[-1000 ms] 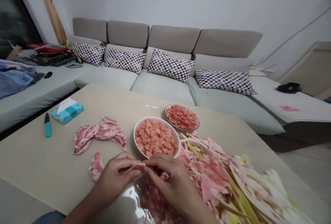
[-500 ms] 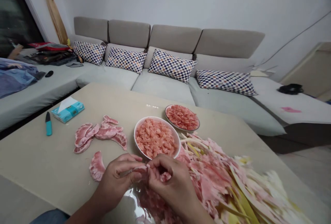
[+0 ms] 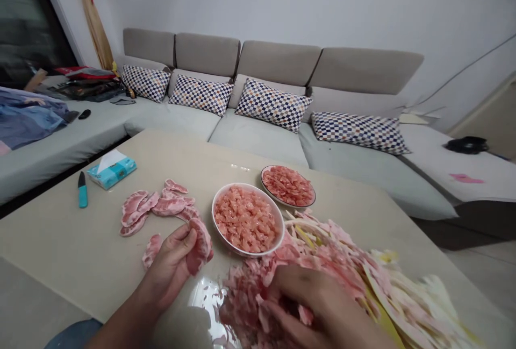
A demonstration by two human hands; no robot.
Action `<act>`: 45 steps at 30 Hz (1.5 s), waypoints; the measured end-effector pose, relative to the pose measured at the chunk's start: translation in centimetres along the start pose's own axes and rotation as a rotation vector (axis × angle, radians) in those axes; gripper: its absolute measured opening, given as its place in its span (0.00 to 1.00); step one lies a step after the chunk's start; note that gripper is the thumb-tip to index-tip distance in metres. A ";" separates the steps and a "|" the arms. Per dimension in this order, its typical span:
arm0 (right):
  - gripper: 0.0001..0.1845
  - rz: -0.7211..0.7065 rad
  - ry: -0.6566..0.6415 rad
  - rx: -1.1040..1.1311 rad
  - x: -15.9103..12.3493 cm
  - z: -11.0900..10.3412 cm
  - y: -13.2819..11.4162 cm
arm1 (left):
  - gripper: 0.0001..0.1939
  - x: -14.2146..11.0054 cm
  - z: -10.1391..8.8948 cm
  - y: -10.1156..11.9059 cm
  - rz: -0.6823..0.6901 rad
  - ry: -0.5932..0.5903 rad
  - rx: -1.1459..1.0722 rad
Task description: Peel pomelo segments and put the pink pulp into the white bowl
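My left hand (image 3: 171,263) is closed around a pink pomelo segment (image 3: 200,244), held just left of the near white bowl (image 3: 248,220) full of pink pulp. My right hand (image 3: 318,306) lies palm down on the big heap of pink and yellow peel scraps (image 3: 355,268), fingers spread over it and smeared by motion. A second bowl of redder pulp (image 3: 288,185) stands behind the first. Several unpeeled segments (image 3: 155,206) lie on the table to the left, one more (image 3: 151,249) beside my left wrist.
On the beige table (image 3: 60,241) a teal tissue pack (image 3: 112,169) and a small teal-handled knife (image 3: 82,190) lie at the far left. Behind stands a grey sofa (image 3: 258,134) with checked cushions. Clothes and bags are piled at its left end.
My hands have parted. The left hand now grips a whole segment beside the near bowl. The right hand dropped down and right onto the peel heap. The camera shifted slightly.
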State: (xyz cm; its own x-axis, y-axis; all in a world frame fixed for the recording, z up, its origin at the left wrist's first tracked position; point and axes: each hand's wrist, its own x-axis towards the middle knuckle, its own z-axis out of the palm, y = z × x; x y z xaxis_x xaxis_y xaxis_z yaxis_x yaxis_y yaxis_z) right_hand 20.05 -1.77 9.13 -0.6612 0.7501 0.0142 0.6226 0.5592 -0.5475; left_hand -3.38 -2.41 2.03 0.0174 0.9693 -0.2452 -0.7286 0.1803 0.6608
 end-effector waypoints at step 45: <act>0.05 0.235 0.241 0.610 4.6 5.7 -1.0 | 0.05 -0.2 -0.4 -0.8 0.000 -0.179 -0.069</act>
State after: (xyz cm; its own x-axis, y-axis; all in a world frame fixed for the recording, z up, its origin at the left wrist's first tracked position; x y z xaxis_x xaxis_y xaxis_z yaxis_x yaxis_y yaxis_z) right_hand 13.99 -0.88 4.97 -0.3824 0.9239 -0.0157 0.3449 0.1270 -0.9300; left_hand -3.07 -2.82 1.20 0.1342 0.9847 -0.1110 -0.7737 0.1740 0.6092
